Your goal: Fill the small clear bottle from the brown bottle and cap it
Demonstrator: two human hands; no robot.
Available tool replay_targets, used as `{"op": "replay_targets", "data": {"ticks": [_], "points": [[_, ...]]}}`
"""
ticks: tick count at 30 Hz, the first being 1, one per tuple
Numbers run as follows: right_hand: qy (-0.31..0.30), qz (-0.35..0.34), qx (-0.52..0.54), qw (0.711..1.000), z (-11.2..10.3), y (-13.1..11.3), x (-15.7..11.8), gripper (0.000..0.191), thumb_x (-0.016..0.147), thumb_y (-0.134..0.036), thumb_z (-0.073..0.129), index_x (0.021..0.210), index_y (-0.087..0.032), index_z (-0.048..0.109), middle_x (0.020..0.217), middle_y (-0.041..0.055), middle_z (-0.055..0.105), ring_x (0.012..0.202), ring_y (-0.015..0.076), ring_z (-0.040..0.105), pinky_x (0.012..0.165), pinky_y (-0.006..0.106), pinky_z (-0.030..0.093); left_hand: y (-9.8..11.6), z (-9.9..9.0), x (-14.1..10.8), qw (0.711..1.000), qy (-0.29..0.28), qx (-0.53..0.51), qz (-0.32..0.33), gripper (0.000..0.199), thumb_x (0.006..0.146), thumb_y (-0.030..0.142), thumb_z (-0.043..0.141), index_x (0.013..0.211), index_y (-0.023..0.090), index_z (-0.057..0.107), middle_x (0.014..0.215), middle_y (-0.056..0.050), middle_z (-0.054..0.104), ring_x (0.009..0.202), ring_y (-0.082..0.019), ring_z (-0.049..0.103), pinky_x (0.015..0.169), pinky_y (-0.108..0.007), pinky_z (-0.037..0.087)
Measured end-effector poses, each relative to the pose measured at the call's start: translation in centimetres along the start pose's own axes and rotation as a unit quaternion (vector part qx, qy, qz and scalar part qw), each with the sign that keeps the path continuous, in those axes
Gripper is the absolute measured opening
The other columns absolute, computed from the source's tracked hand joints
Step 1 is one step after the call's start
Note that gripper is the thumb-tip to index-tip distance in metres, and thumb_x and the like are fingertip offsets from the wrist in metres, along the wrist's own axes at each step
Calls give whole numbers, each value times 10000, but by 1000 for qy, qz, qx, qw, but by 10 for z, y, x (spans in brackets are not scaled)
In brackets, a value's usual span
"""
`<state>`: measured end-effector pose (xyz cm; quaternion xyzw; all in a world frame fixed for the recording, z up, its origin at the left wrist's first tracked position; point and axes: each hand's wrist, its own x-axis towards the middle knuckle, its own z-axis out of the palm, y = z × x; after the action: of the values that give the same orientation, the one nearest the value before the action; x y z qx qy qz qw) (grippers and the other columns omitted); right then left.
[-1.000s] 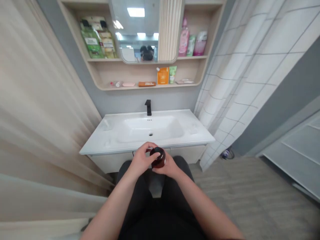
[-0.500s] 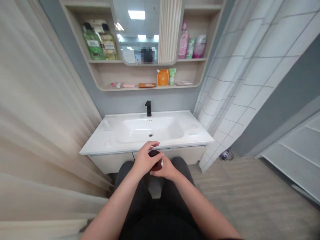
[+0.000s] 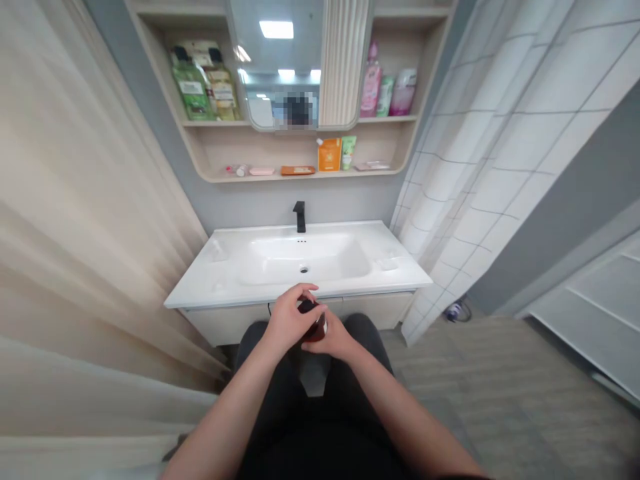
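Observation:
A dark brown glass jar [image 3: 317,331] with a black lid [image 3: 307,307] is held in front of me, above my lap and just short of the basin's front edge. My left hand [image 3: 290,319] curves over the lid and hides most of it. My right hand [image 3: 333,337] grips the jar's body from below and hides its lower part. I cannot see a label on the jar.
A white washbasin [image 3: 305,263] with a black tap [image 3: 300,217] stands ahead, above a cream cabinet [image 3: 225,327]. Bottles and packets sit on wooden shelves [image 3: 300,175] around a mirror. Curtains hang on both sides, and a grey floor [image 3: 490,380] lies to the right.
My left hand has moved from the lid's side to over its top, covering most of it. The jar now shows less between my hands and sits slightly lower.

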<state>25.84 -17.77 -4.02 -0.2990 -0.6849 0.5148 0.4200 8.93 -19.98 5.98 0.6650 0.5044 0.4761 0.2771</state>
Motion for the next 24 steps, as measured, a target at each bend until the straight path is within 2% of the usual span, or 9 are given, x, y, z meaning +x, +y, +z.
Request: {"op": "replay_targets", "data": {"ticks": [4,10,13,15,17,20,22,24], "points": [[16,1,0,1000,-5,0,0,856,622,-309,996,1390,-256,624,1297,74,752,1178,318,719,1056,483,576,-8,-13,-5,999,-34,6,43,381,949,246,726,1330,270,740,1170,-58,797,1114,-228,748,1081,-421,574],[13,4,0,1000,-3,4,1,812,635,-289,986,1365,-248,633,1288,74,756,1161,314,725,1051,482,581,0,-15,-3,991,28,88,98,196,931,309,801,1122,278,833,1012,-52,758,971,-226,725,916,-382,605],[19,4,-2,1000,-3,8,1,835,627,-313,995,1376,-245,632,1290,85,759,1163,325,728,1070,505,575,-1,-19,0,994,48,46,85,183,940,355,799,1100,280,847,1038,-59,771,870,-199,699,824,-356,600],[29,-2,-1,1000,-6,12,1,887,625,-339,1007,1418,-246,620,1352,104,744,1230,341,714,1136,528,540,-13,-30,3,996,66,-10,52,212,915,391,815,1081,261,843,1063,-68,793,849,-195,700,812,-356,599],[39,-2,-4,999,-11,16,0,909,628,-367,1014,1436,-240,616,1381,119,736,1275,353,703,1182,544,508,-35,-50,7,993,99,-65,-6,296,862,444,847,1062,227,822,1059,-84,811,868,-208,723,825,-363,604],[41,11,-12,999,-19,23,0,894,640,-399,1018,1427,-234,627,1365,127,745,1278,361,708,1189,556,506,-78,-95,14,972,195,-88,-94,446,768,500,887,1069,193,764,1074,-95,817,877,-218,744,837,-365,608],[48,18,-19,999,-24,27,2,875,645,-409,1015,1415,-236,638,1351,128,751,1270,368,712,1181,563,514,-107,-130,19,955,261,-60,-126,475,734,472,892,1088,198,732,1121,-79,810,923,-224,759,902,-376,603],[60,23,-27,998,-30,31,6,877,635,-412,1017,1409,-238,642,1341,130,754,1262,376,714,1178,573,514,-134,-164,26,941,294,14,-168,457,728,437,879,1094,198,747,1084,-65,805,955,-243,759,933,-387,591]]}}
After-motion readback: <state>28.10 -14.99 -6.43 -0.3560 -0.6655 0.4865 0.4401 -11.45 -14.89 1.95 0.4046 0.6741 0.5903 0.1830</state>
